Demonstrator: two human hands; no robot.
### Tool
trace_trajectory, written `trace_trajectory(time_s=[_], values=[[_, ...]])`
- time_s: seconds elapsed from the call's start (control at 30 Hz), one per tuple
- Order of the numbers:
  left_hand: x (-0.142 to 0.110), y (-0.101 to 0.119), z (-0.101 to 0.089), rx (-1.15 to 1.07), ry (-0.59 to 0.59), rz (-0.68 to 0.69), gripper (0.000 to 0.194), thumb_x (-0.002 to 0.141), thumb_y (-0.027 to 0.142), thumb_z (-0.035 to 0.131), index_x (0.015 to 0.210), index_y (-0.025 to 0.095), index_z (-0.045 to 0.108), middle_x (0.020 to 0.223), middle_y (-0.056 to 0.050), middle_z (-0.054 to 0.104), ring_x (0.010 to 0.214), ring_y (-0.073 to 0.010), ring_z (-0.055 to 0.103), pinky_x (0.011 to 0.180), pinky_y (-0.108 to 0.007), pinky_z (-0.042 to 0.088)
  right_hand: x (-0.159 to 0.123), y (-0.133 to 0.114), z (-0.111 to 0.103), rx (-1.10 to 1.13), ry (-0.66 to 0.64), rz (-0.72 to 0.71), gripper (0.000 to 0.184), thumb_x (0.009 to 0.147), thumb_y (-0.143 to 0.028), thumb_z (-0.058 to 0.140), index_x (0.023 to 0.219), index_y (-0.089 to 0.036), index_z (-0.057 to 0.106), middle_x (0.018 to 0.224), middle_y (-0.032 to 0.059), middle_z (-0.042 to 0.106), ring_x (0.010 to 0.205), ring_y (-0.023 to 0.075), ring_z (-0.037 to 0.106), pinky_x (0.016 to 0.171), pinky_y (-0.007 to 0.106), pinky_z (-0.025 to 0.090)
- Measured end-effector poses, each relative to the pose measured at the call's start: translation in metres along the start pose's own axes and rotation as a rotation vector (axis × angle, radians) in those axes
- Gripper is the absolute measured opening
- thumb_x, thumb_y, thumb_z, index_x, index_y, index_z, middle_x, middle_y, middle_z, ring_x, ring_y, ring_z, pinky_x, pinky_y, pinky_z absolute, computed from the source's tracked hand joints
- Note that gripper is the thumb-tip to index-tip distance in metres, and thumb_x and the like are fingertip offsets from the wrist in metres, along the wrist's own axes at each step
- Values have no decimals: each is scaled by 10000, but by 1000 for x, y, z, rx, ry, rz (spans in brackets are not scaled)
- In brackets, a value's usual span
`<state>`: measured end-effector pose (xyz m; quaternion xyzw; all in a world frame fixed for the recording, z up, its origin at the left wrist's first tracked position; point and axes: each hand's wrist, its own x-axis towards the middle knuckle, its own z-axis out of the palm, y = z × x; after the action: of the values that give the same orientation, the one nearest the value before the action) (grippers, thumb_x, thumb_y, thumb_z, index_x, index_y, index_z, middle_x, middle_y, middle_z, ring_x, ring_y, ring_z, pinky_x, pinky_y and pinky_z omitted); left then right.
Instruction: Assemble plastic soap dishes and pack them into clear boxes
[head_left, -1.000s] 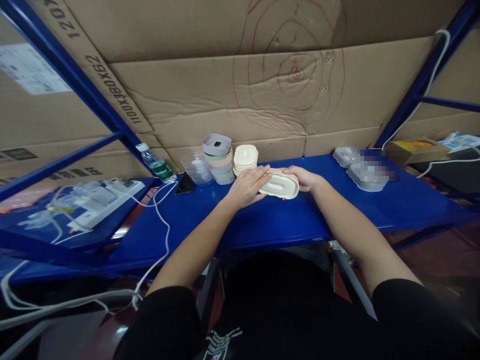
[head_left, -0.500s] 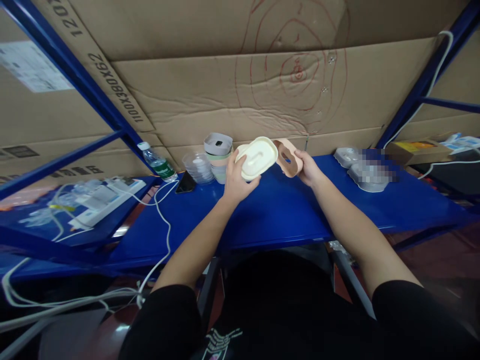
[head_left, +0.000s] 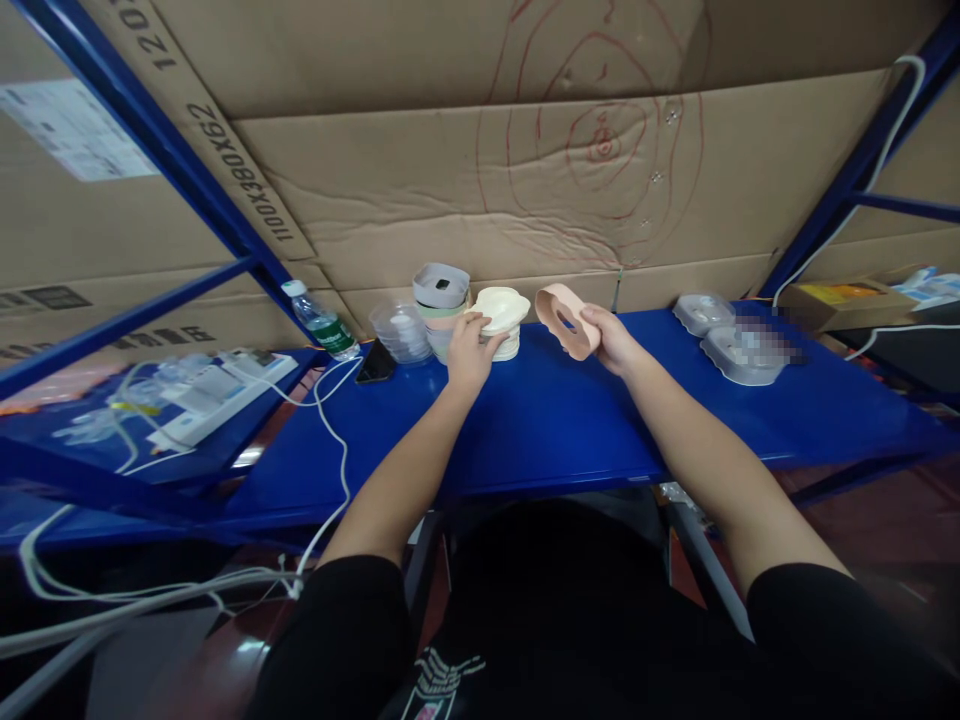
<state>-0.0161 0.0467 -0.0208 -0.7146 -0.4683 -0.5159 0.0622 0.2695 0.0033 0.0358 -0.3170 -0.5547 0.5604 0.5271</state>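
Left hand (head_left: 466, 350) gripping cream lid (head_left: 501, 307) atop the cream stack (head_left: 508, 347), right hand (head_left: 613, 338) gripping pink ring piece (head_left: 564, 320) above desk (head_left: 570, 420).

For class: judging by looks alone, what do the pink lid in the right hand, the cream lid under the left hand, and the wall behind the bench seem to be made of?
Pink lid: probably moulded plastic, matt, one even colour with rounded edges. Cream lid: likely the same plastic, smooth with a dull sheen. Wall: corrugated cardboard, brown, creased, with printed numbers and red pen marks.
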Motion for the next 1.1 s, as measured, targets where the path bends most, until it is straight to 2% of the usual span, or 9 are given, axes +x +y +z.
trace_trajectory(time_s=[0.17,0.3,0.37,0.47,0.57,0.7,0.8,1.0,1.1], values=[[0,-9,8,-1,51,137,488,1097,526,526,1350,151,708,1377,-208,747,1307,-333,715,1125,-535,591,-1,-2,2,-49,11,7,433,792,-588,726,1043,-235,724,955,85,819,772,257,728,709,399,607],[0,-8,11,14,7,113,544,1118,497,439,1447,130,669,1345,-215,768,1239,-324,755,1096,-522,608,-2,-3,2,-85,4,11,450,788,-620,713,1039,-247,716,974,86,823,796,267,732,732,413,615],[-1,-6,10,18,-15,105,548,1118,481,432,1460,121,662,1363,-222,760,1249,-325,754,1100,-522,606,-1,-3,2,-87,7,16,466,771,-635,723,1030,-248,709,957,84,820,790,270,728,720,412,612],[-1,-4,10,26,-40,146,530,1116,480,433,1453,148,674,1498,-209,692,1365,-327,697,1111,-522,604,-1,-2,1,-89,15,19,468,768,-634,733,1025,-245,702,950,85,815,773,263,724,723,411,606],[-2,-4,11,57,-76,190,565,1099,553,463,1492,193,652,1622,-186,595,1383,-339,683,1039,-498,643,-1,0,0,-79,13,15,454,785,-613,735,1038,-238,706,978,87,821,773,254,730,726,404,604],[-4,-7,15,94,-124,194,751,1049,660,506,1631,184,514,1708,-219,477,1340,-389,698,937,-491,671,0,1,-1,-54,3,3,429,811,-598,731,1041,-236,716,957,73,826,770,248,736,707,391,606],[-5,-7,15,89,-142,201,817,1035,665,514,1688,180,431,1748,-231,405,1312,-417,704,896,-513,673,0,2,-1,-60,8,-1,431,825,-611,736,1042,-239,716,918,66,817,765,251,737,720,399,611],[-5,1,9,124,-122,242,764,1040,600,533,1666,170,451,1740,-239,416,1413,-421,634,880,-475,675,0,1,0,-30,-4,-15,503,816,-670,753,1053,-226,736,966,89,821,797,249,742,718,386,623],[-6,7,5,110,-117,256,709,1049,568,532,1632,168,485,1707,-241,461,1410,-397,638,910,-460,671,-1,0,1,-25,-6,-22,546,827,-706,745,1087,-226,747,1004,104,824,799,258,745,712,395,634]])
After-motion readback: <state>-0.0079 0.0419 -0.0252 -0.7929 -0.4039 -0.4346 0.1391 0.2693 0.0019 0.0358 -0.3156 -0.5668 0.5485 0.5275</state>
